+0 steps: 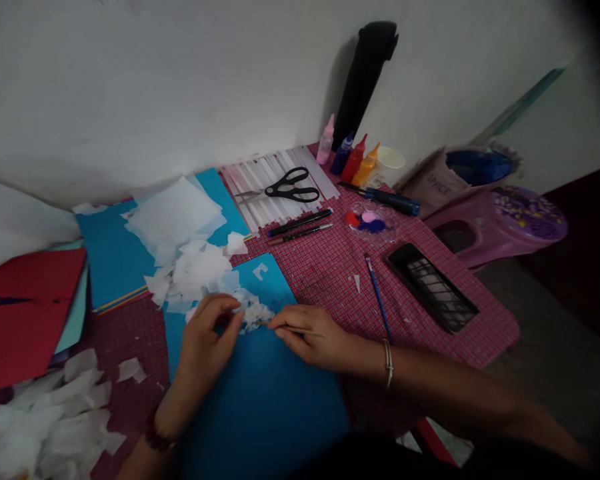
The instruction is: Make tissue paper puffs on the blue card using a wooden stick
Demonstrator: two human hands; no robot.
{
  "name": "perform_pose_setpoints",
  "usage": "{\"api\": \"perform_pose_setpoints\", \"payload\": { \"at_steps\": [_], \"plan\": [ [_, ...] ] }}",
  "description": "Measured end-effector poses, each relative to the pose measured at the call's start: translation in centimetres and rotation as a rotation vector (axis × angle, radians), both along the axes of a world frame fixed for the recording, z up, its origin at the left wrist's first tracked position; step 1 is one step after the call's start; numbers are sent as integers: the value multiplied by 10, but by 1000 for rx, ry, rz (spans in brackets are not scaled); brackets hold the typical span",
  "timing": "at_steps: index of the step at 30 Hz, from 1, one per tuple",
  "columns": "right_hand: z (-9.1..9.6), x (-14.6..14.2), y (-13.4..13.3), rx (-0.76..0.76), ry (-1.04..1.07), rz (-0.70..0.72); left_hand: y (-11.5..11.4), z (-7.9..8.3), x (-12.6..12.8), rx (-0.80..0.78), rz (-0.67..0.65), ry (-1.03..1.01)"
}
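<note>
Thumb and bent fingers of my left hand (207,337) are parted beside a cluster of small crumpled white paper pieces (256,312), with the fingertips close to its left edge; whether they touch it is hard to see. A thin, light-brown stick (300,329) is pinched in my right hand (313,337), its tip at the cluster's right side. Under both hands lies a blue sheet (275,400). Just beyond the left hand sits a heap of torn white paper (200,267). A small cut white piece (261,271) rests on the blue sheet.
Scissors (293,185) lie on white strips (260,173), near pens (300,227). Paint bottles (354,160), a cutter knife (385,199), a paint palette (373,223), a blue paintbrush (379,297) and a phone (430,287) are rightward. More white scraps (55,420) and red paper (30,313) lie left.
</note>
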State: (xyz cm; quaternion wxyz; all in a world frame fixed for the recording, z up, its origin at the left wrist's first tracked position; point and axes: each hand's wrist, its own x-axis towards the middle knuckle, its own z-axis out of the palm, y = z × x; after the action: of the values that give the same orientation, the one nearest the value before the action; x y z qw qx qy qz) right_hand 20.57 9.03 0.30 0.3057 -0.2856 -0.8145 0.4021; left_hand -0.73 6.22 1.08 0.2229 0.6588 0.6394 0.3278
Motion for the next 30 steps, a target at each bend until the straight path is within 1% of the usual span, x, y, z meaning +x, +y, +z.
{"api": "perform_pose_setpoints", "payload": {
  "at_steps": [2, 4, 6, 8, 12, 14, 16, 18, 21, 23, 24, 27, 30],
  "plan": [
    [0, 1, 0, 1, -9, 7, -2, 2, -1, 104, 109, -24],
    [1, 1, 0, 10, -17, 22, -3, 3, -2, 169, 192, -38],
    [3, 1, 0, 26, -30, 54, -5, 5, -3, 194, 206, -24],
    [6, 1, 0, 35, -55, 94, -8, 6, -3, 187, 122, 26],
    [10, 1, 0, 22, -85, 132, -17, 5, -1, 126, -164, 188],
    [9, 1, 0, -3, -72, 121, -21, 1, 1, 90, -228, 305],
    [8, 2, 0, -48, -31, 92, -23, -4, 3, 50, -227, 412],
    [6, 3, 0, -123, 40, 33, -23, -8, 4, 22, -199, 461],
    [4, 5, -1, -288, 160, -74, -19, -10, 5, 1, -169, 452],
    [3, 5, -1, -384, 193, -98, -16, -11, 5, -5, -156, 435],
    [3, 4, -1, -408, 191, -94, -16, -11, 6, -4, -150, 427],
    [4, 3, 0, -391, 142, -52, -17, -11, 8, 28, -128, 427],
    [4, 2, 1, -344, 106, -24, -19, -6, 6, 91, -116, 444]
  ]
}}
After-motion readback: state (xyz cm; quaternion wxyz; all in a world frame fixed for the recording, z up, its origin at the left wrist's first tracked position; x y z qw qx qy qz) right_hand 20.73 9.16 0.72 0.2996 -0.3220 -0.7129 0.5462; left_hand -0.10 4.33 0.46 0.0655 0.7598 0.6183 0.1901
